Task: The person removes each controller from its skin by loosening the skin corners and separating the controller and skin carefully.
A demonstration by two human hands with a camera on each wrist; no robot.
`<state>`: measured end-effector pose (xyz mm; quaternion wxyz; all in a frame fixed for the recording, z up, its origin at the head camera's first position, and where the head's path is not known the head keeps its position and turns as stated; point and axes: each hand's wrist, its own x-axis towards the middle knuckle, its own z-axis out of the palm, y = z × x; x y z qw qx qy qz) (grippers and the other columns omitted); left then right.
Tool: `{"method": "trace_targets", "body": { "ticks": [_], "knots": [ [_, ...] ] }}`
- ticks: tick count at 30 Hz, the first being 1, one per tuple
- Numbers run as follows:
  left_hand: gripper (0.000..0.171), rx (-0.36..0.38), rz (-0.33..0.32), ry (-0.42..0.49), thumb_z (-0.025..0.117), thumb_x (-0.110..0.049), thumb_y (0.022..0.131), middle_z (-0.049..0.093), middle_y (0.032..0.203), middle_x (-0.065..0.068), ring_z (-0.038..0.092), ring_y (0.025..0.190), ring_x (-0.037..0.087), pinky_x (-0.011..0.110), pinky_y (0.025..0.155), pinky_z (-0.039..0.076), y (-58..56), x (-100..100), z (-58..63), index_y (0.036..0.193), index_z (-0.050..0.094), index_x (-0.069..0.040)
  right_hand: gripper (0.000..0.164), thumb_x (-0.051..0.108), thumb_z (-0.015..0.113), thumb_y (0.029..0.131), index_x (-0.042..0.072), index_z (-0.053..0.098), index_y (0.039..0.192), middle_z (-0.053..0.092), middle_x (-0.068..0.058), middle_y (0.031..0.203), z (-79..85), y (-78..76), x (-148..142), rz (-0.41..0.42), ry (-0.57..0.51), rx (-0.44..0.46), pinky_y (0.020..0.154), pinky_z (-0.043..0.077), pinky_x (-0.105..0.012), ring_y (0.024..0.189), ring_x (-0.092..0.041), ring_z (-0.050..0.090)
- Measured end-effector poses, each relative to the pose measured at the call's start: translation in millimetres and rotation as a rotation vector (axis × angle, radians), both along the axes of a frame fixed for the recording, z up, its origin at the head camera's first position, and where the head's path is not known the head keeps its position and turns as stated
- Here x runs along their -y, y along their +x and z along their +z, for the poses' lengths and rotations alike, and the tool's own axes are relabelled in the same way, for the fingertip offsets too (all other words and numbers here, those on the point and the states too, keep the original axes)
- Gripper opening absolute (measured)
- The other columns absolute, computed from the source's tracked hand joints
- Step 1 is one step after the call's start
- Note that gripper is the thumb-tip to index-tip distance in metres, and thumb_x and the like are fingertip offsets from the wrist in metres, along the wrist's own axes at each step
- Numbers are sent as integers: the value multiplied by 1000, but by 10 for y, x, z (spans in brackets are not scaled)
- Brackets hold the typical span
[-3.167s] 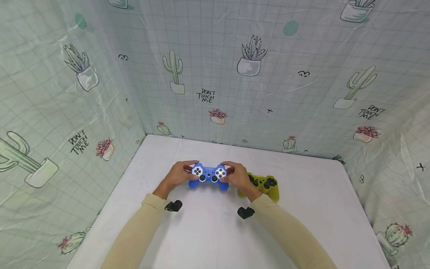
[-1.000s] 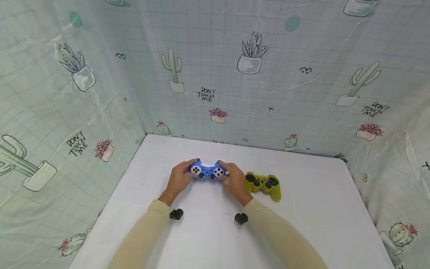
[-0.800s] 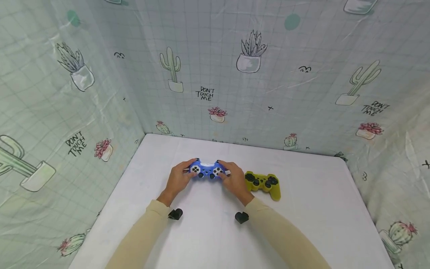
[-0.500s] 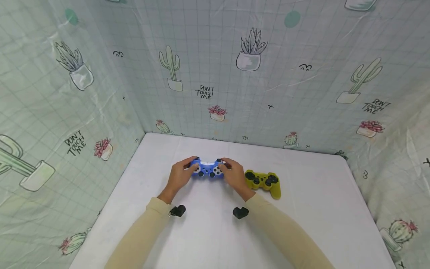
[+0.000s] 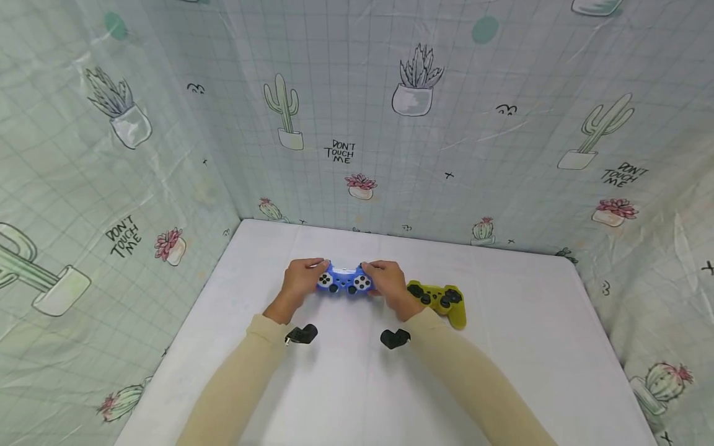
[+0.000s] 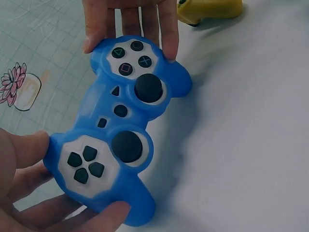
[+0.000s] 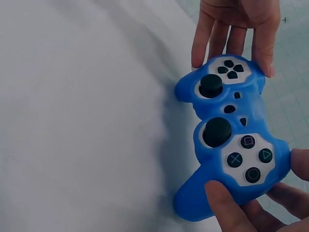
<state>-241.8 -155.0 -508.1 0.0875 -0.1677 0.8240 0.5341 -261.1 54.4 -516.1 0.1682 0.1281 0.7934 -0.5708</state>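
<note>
A blue game controller (image 5: 344, 280) with white button faces and dark thumbsticks is held between both hands over the white table. My left hand (image 5: 298, 282) grips its left end; in the left wrist view a digit presses its outer corner, a fingertip (image 6: 118, 212) lies on the handle, and other fingers pass behind it. At the opposite end my right hand (image 5: 390, 285) grips likewise, a fingertip (image 7: 219, 193) on that handle in the right wrist view. A yellow-green game controller (image 5: 454, 303) lies on the table just right of my right hand, its left part hidden behind that hand.
The white table (image 5: 519, 347) is enclosed by cloth-like walls (image 5: 357, 124) printed with cacti and lettering. Black wrist devices (image 5: 302, 334) project inward from both sleeves (image 5: 245, 365), low over the table.
Both hands keep hold of the blue controller. My thumbs have shifted from its button faces up to its upper edge, and the wrists have turned. The yellow-green controller stays put.
</note>
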Motion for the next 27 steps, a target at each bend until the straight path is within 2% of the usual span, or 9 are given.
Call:
{"method": "trace_targets", "body": {
  "ticks": [3, 7, 13, 20, 23, 27],
  "knots": [
    [45, 34, 15, 47, 65, -34, 103, 65, 142, 18, 66, 126, 33, 49, 99, 60, -8, -17, 33, 140, 66, -9, 41, 32, 66, 103, 5, 69, 134, 68, -14, 127, 37, -6, -7, -3, -39, 27, 81, 65, -34, 106, -22, 62],
    [43, 38, 28, 109, 65, -29, 103, 63, 146, 18, 60, 135, 34, 51, 104, 56, -21, -57, 48, 138, 66, -5, 36, 27, 67, 102, 4, 71, 129, 68, -15, 125, 60, -10, -35, -29, -92, 43, 87, 65, -40, 104, -22, 61],
    [41, -13, 92, 168, 67, -24, 102, 65, 141, 20, 62, 130, 34, 52, 107, 55, 8, -64, -25, 137, 67, -3, 36, 23, 68, 101, 3, 69, 131, 66, -18, 129, 43, 21, -39, -10, -145, 36, 93, 63, -44, 109, -25, 64],
    [40, -60, 87, 198, 66, -21, 102, 65, 140, 18, 63, 125, 29, 48, 105, 56, 58, -52, -114, 140, 65, -6, 36, 21, 71, 100, 6, 68, 132, 65, -16, 133, 12, 92, -34, -18, -137, -9, 90, 64, -39, 116, -29, 66],
    [41, -80, 93, 214, 66, -19, 102, 64, 142, 19, 63, 128, 30, 48, 108, 55, 77, -14, -140, 141, 64, -5, 37, 20, 72, 99, 6, 68, 133, 65, -16, 133, 4, 112, -20, 6, -144, -46, 91, 64, -40, 115, -30, 67],
    [43, -99, 65, 240, 64, -15, 103, 60, 147, 20, 61, 133, 32, 48, 110, 53, 93, 43, -177, 144, 61, -5, 35, 18, 74, 97, 7, 70, 130, 66, -15, 128, -22, 131, -6, 28, -134, -92, 89, 64, -38, 110, -28, 68]
  ]
}}
